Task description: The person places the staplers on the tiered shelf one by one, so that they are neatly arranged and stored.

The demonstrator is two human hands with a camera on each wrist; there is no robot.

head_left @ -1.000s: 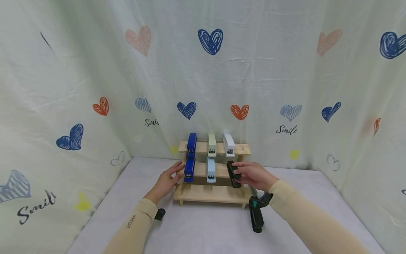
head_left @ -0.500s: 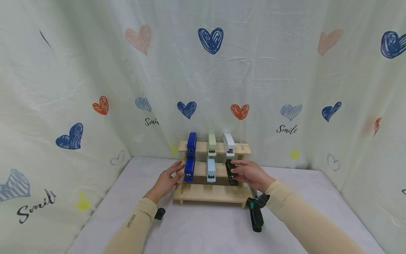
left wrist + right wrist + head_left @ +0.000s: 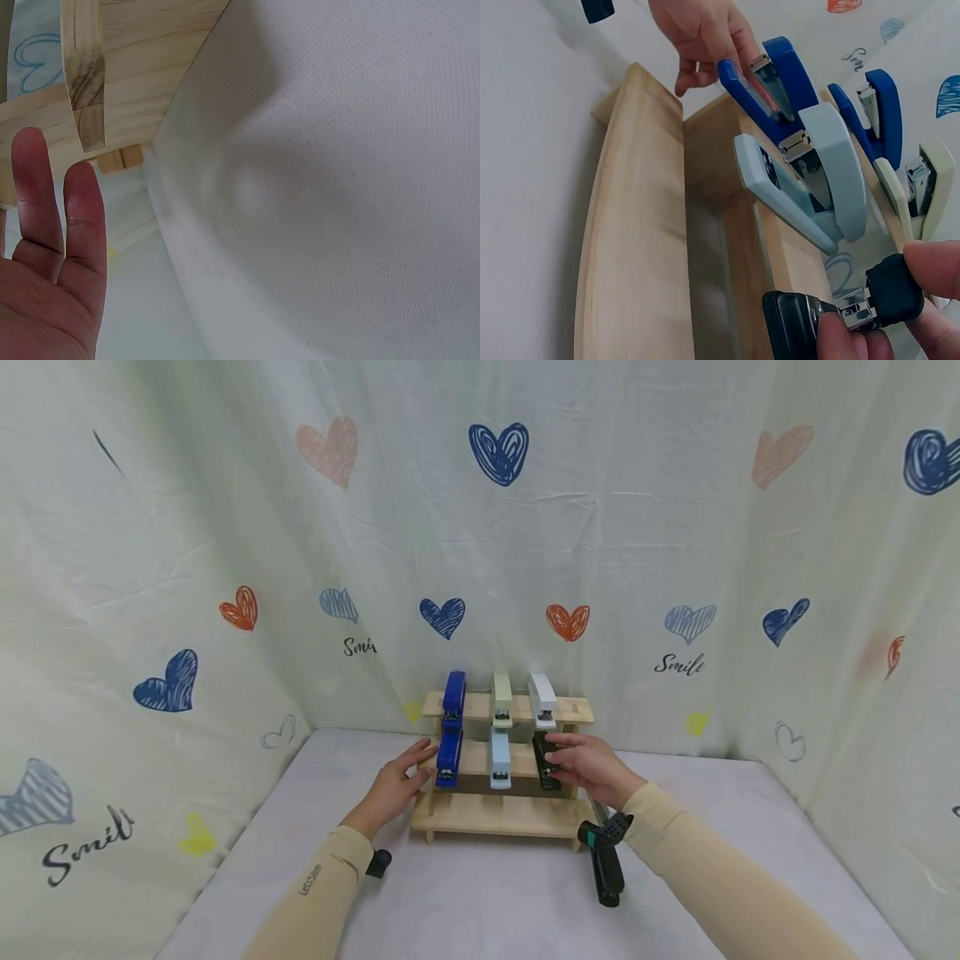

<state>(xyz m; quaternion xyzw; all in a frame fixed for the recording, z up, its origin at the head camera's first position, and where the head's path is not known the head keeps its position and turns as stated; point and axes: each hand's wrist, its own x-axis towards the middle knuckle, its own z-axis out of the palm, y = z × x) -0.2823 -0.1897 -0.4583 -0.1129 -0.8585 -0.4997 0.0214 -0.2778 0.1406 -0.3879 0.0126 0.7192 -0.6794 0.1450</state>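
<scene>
A black stapler (image 3: 543,766) is at the right end of the middle shelf of a wooden rack (image 3: 495,817). My right hand (image 3: 596,770) pinches it; in the right wrist view thumb and fingers are on both arms of the black stapler (image 3: 789,324). Beside it on that shelf are a light blue stapler (image 3: 499,760) and a blue stapler (image 3: 449,760). On the top shelf sit a blue stapler (image 3: 453,695), a pale green stapler (image 3: 501,697) and a white stapler (image 3: 542,697). My left hand (image 3: 392,787) is at the rack's left end, fingers extended.
A black elongated object (image 3: 608,875) lies on the white table (image 3: 480,910) right of the rack, partly covered by the right wrist's camera (image 3: 600,833). The rack's bottom shelf carries no stapler. A heart-print curtain (image 3: 480,543) hangs close behind.
My right hand has moved slightly left and away from me with the black stapler, which now stands straighter on the middle shelf. The left hand has stayed in place.
</scene>
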